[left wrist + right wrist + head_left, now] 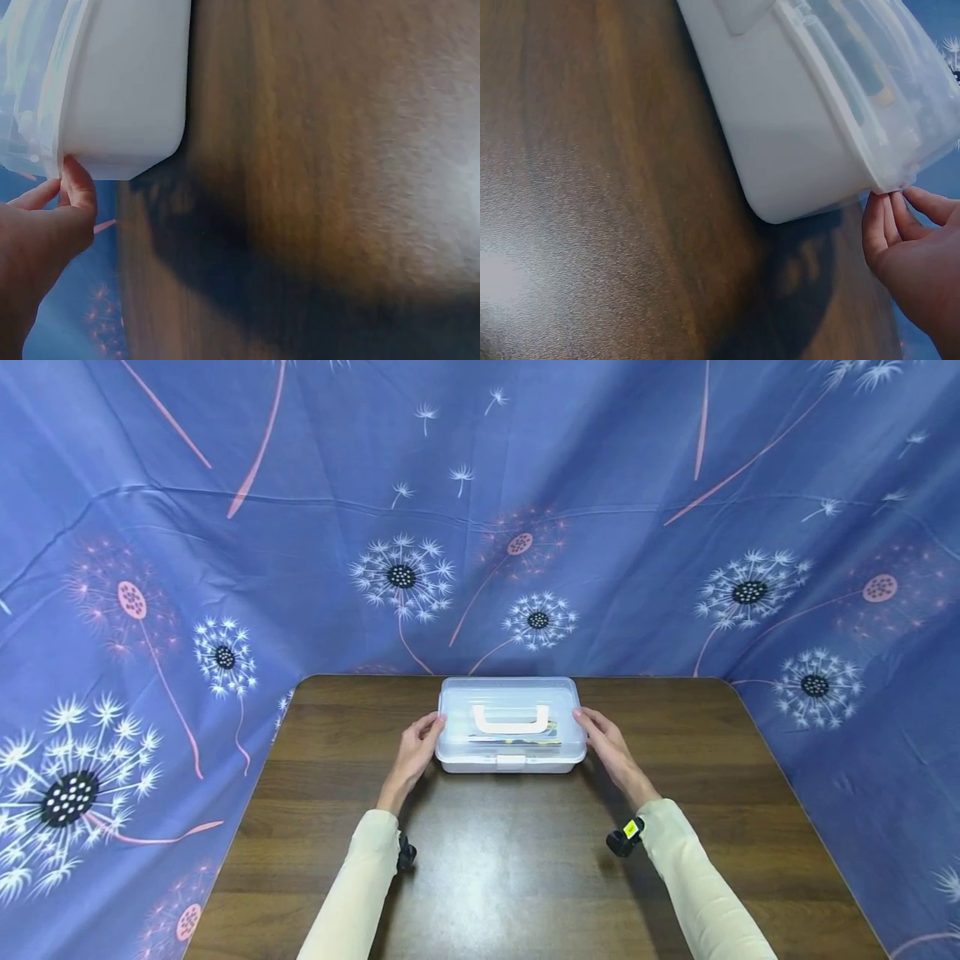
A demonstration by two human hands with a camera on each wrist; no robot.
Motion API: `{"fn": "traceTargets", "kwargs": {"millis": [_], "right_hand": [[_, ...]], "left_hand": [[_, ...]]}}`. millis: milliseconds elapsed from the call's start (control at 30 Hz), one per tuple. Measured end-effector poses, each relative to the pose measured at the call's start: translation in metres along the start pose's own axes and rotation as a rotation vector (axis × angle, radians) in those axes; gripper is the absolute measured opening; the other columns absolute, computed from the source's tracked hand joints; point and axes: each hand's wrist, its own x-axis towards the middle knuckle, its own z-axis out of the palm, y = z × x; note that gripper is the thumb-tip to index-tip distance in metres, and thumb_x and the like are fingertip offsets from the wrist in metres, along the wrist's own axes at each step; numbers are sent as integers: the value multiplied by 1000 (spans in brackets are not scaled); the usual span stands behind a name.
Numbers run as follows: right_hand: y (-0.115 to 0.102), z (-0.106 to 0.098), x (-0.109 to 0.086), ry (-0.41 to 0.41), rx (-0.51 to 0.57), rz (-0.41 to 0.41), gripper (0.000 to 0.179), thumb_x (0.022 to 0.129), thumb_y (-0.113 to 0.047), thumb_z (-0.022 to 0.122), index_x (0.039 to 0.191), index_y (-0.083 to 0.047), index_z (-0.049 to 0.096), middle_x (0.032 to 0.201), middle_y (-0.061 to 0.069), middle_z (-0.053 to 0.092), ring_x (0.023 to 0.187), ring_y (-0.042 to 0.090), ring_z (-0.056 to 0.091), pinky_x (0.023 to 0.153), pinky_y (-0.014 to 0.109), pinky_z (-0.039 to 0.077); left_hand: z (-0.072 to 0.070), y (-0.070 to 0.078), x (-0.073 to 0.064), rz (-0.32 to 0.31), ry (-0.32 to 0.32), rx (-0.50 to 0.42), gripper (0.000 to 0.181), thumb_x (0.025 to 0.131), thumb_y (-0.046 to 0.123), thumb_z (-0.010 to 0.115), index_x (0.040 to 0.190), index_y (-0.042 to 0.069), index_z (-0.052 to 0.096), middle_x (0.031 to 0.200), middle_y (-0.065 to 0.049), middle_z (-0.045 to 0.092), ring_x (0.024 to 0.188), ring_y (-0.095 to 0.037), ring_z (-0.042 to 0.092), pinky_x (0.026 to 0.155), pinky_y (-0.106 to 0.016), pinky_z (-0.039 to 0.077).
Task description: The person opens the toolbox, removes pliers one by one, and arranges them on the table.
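Observation:
A clear plastic storage box (512, 695) with a white base stands near the back of the table, its lid down. A white carry handle (510, 727) lies on the lid, and a pale latch (511, 762) sits at the front. Through the lid show blurred flat contents with yellow and dark patches. My left hand (415, 750) grips the box's left end, fingertips under the lid rim in the left wrist view. At the opposite end my right hand (611, 750) holds the rim between thumb and fingers, seen close in the right wrist view.
The brown wood-grain table (480, 877) has rounded back corners. Right behind its back edge hangs a blue curtain (615, 568) with dandelion prints, which also runs along both sides. Each wrist bears a small black camera (625, 837).

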Motion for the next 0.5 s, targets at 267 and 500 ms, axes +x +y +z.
{"fn": "traceTargets", "kwargs": {"millis": [267,500], "right_hand": [[-3,-2,1,-43,55,16,75,105,-45,56,156,4,34,155,24,41,139,32,42,116,49,35],[-3,-8,2,-51,64,30,77,104,-48,58,156,4,34,154,23,43,136,30,46,113,44,41]], "left_hand": [[1,1,12,-65,-17,-2,63,101,40,65,142,-6,55,129,-23,63,116,-31,58,101,-40,46],[6,4,12,-81,-1,-14,61,101,39,65,141,-5,57,128,-22,64,115,-30,59,101,-41,47]]}}
